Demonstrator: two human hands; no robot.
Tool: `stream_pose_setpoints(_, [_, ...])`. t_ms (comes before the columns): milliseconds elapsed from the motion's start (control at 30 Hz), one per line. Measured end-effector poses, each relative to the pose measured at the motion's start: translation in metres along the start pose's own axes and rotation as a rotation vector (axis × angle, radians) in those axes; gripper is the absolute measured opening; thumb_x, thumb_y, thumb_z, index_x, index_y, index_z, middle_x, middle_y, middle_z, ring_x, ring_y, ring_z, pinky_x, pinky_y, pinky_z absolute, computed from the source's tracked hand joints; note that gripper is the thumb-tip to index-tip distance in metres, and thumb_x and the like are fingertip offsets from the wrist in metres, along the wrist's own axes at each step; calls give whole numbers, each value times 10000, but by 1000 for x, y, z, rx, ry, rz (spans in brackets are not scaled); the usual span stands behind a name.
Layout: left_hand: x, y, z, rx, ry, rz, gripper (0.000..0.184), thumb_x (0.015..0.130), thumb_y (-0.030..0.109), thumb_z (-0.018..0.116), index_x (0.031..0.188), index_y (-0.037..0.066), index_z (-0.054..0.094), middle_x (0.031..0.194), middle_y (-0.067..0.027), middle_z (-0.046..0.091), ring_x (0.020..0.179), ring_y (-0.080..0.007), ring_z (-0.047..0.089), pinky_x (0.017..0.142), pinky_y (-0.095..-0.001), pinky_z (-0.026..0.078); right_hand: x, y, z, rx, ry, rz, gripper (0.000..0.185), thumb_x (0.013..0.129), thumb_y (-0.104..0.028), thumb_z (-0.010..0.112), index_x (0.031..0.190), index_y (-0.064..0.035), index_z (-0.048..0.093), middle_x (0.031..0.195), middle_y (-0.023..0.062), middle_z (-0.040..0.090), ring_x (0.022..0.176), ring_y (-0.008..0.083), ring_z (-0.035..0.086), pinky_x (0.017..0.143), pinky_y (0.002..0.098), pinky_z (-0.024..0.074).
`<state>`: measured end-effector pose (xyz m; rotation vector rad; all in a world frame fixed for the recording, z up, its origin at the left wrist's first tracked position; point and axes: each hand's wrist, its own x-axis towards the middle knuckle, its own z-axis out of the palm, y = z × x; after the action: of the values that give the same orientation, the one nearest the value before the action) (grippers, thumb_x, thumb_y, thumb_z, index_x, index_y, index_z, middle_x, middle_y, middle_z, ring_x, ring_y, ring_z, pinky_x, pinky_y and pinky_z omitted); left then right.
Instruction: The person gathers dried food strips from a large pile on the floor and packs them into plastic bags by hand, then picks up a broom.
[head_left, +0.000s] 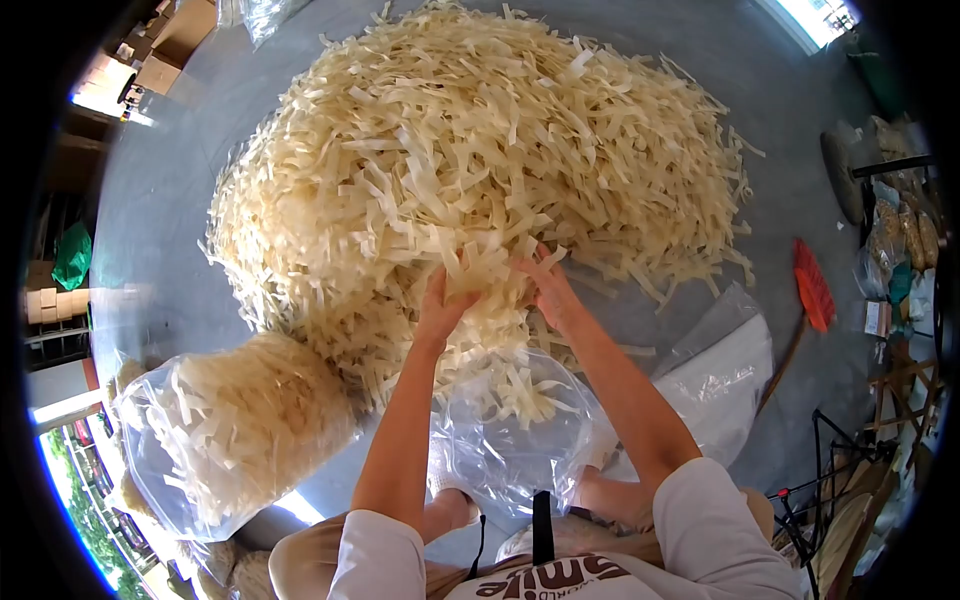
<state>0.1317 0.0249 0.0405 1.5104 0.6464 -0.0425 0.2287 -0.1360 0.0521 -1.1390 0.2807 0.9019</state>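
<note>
A large heap of pale yellow strips (480, 150) spreads over the grey floor. At its near edge my left hand (443, 305) and my right hand (550, 288) face each other, with a clump of strips held between them. Both hands have their fingers curved around the strips, and some fingertips are buried. Just below the hands, an open clear plastic bag (505, 455) stands between my legs, with some strips inside near its mouth. To the left leans a clear bag filled with the same strips (240, 420).
Flat clear plastic bags (715, 385) lie on the floor at right. Beyond them is a red broom (814, 285) with a wooden handle. A black metal frame (825, 470) stands at lower right. Cardboard boxes (160, 70) are at upper left, and a green bag (72, 256) is at far left.
</note>
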Motion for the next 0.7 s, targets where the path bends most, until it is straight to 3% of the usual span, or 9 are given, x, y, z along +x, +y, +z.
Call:
stream_pose_setpoints(67, [-18, 27, 5, -122, -58, 33, 646, 685, 92, 652, 1276, 77, 393, 1254, -89, 423, 1121, -207, 429, 933, -323, 366, -18, -5, 8, -10, -123, -42, 605, 816, -253, 537, 1330, -64, 279, 1175, 71, 489, 1057, 184, 481, 830, 332, 425])
stream_pose_setpoints(300, [-68, 93, 14, -180, -118, 89, 620, 703, -10, 631, 1272, 87, 406, 1205, -63, 472, 1082, -168, 457, 918, -296, 373, -71, -37, 27, -21, 27, -281, 456, 820, -176, 500, 1248, -49, 403, 1156, 78, 502, 1004, 142, 507, 817, 282, 428])
stream_pose_setpoints(400, [-104, 89, 23, -231, -135, 75, 616, 704, -21, 636, 1269, 78, 409, 1214, -68, 465, 1091, -165, 449, 928, -297, 368, -107, -47, 25, 41, -11, -266, 435, 801, -139, 498, 1218, -36, 426, 1125, 78, 516, 954, 149, 531, 805, 271, 432])
stream_pose_setpoints(500, [-142, 58, 37, -310, -179, -33, 632, 708, 79, 677, 1272, 40, 395, 1269, -106, 417, 1158, -205, 400, 955, -330, 346, -115, -14, -9, 66, -19, -13, 396, 772, -114, 527, 1160, -53, 469, 1002, 55, 557, 887, 145, 555, 754, 283, 456])
stream_pose_setpoints(533, [-147, 11, 36, -54, -128, -14, 673, 690, 138, 697, 1276, 32, 384, 1278, -137, 410, 1184, -241, 378, 972, -348, 327, -118, 6, -22, 125, -28, 71, 330, 774, -113, 544, 1098, -59, 513, 934, 39, 577, 851, 140, 567, 726, 292, 470])
stream_pose_setpoints(567, [-154, -34, 35, 201, -75, 3, 719, 673, 196, 717, 1281, 24, 372, 1286, -169, 403, 1211, -277, 356, 990, -367, 308, -110, 42, -43, -103, 15, 104, 350, 733, -117, 571, 1074, -52, 530, 926, 47, 584, 852, 151, 572, 718, 303, 470])
stream_pose_setpoints(600, [-172, -48, 34, 510, -222, -11, 756, 652, 232, 725, 1281, 19, 365, 1288, -204, 388, 1226, -318, 326, 1005, -380, 288, -104, 77, -62, -330, 60, 134, 370, 692, -121, 597, 1051, -46, 546, 919, 56, 590, 853, 162, 576, 711, 313, 471])
stream_pose_setpoints(633, [-183, -54, 33, 821, -367, -23, 793, 631, 267, 733, 1282, 14, 357, 1290, -239, 372, 1241, -359, 295, 1019, -393, 268, -106, 97, -71, -326, 59, 122, 370, 692, -121, 597, 1051, -46, 546, 919, 56, 590, 853, 162, 576, 711, 313, 471])
stream_pose_setpoints(700, [-192, -54, 30, 886, -410, -74, 715, 635, 260, 721, 1239, 29, 415, 1271, -233, 396, 1226, -355, 316, 1000, -401, 292, -115, 123, -81, -787, 108, 72, 439, 607, -132, 645, 1024, -23, 559, 897, 103, 609, 862, 216, 587, 729, 328, 463])
